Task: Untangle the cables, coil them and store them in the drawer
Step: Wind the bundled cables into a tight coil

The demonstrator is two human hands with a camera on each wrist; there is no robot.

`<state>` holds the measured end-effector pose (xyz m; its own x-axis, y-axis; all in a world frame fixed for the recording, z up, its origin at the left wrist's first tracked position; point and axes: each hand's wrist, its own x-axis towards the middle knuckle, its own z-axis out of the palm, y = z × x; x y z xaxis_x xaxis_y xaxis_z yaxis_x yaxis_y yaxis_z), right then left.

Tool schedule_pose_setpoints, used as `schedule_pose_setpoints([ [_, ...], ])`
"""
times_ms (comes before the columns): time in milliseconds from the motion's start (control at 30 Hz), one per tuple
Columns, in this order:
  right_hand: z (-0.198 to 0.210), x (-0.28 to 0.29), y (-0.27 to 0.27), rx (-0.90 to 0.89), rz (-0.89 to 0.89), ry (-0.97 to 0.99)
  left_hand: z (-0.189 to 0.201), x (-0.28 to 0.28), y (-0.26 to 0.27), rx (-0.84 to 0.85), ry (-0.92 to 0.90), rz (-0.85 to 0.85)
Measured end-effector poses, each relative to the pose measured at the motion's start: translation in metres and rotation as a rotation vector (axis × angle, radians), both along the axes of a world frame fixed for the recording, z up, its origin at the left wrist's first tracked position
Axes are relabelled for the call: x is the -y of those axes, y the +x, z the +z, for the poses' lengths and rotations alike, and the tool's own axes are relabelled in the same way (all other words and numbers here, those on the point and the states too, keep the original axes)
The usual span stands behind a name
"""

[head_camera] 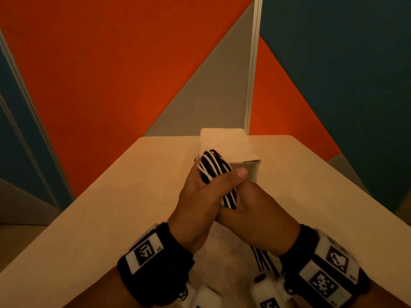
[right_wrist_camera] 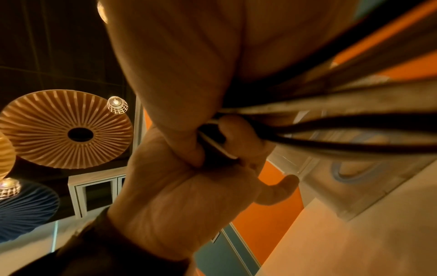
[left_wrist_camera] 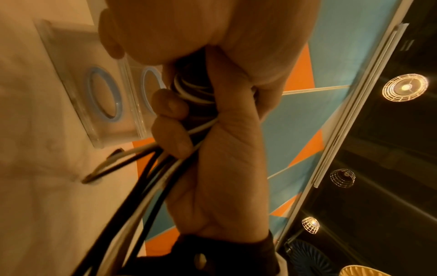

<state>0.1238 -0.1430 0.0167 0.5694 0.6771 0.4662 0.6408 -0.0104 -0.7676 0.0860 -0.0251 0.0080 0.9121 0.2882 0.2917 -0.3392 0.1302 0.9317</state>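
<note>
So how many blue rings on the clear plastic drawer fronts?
2: one blue ring on the left clear drawer front, one on the front beside it, partly covered; more may be hidden.

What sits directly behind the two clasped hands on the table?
A small translucent plastic drawer unit with a pale top; the left hand, right hand and black-and-white cable bundle cover its front.

This looks like an office or exhibition-style booth, not a home. Partition panels (head_camera: 124,70) in orange, grey and teal triangles rise from nine to three o'clock, joined by a pale aluminium post (head_camera: 252,70) at one o'clock. A plain beige table (head_camera: 100,196) fills the foreground, with a small clear plastic drawer unit (head_camera: 251,167) at twelve o'clock. Overhead, the wrist views show a dark ceiling with wire-cage pendant lamps (left_wrist_camera: 404,87) and a large ribbed disc-shaped shade (right_wrist_camera: 66,128).
</note>
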Motion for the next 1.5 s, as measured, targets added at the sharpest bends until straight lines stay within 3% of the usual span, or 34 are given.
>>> schedule_pose_setpoints([
  [133, 0.007, 0.003, -0.003, -0.024, -0.021, -0.016, 0.005, -0.003, -0.001, 0.026, 0.048, -0.082],
  [267, 0.015, 0.008, 0.002, -0.377, 0.053, -0.011, 0.012, -0.017, -0.001, 0.056, 0.301, -0.164],
  [367, 0.015, 0.013, 0.012, -0.577, 0.083, -0.055, 0.022, -0.043, -0.002, -0.003, 0.566, -0.167],
  [433, 0.015, 0.015, 0.017, -0.646, 0.086, -0.111, 0.033, -0.056, -0.009, -0.049, 0.891, -0.107],
  [533, 0.014, 0.017, 0.018, -0.684, 0.117, -0.232, 0.039, -0.06, -0.014, 0.026, 1.305, -0.079],
  [733, 0.016, 0.019, 0.016, -0.692, 0.11, -0.387, 0.038, -0.064, -0.017, 0.239, 1.684, 0.116],
  [833, 0.02, 0.019, 0.011, -0.631, 0.131, -0.496, 0.03, -0.048, -0.016, 0.292, 1.872, 0.123],
  [1033, 0.025, 0.018, 0.004, -0.567, 0.11, -0.678, 0.021, -0.022, -0.013, 0.588, 1.919, 0.233],
  [1233, 0.025, 0.022, 0.004, -0.409, 0.138, -0.66, 0.015, -0.027, -0.01, 0.424, 1.823, 0.143],
  [1500, 0.026, 0.019, 0.01, -0.519, 0.226, -0.261, 0.024, -0.043, -0.008, 0.208, 1.725, 0.329],
])
